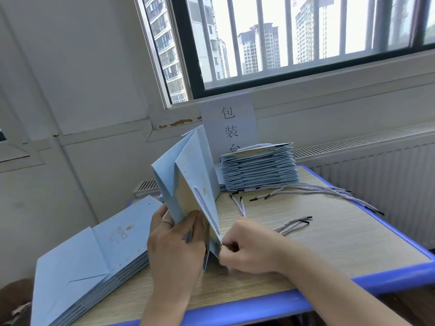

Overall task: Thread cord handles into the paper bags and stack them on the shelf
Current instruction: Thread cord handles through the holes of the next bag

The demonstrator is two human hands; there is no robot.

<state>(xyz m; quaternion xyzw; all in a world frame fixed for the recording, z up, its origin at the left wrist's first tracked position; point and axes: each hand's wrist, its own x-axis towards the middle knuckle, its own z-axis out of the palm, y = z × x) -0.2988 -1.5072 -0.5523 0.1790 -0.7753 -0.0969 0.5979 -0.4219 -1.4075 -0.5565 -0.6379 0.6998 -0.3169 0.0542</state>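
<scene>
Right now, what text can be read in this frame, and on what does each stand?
"包装台": white paper sign; last character partly hidden by the far bag stack.
"PRINCE": gold, on the left stack's top bag.
Small print beside "PRINCE": too small to read.
Gold print on the held bag: blurred.

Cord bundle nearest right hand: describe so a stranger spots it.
Start at the blue-edged table, right of the held bag. Just beyond the right hand lies a short cord bundle, black tips together. Unlike the long cords by the far stack, it lies alone.
</scene>
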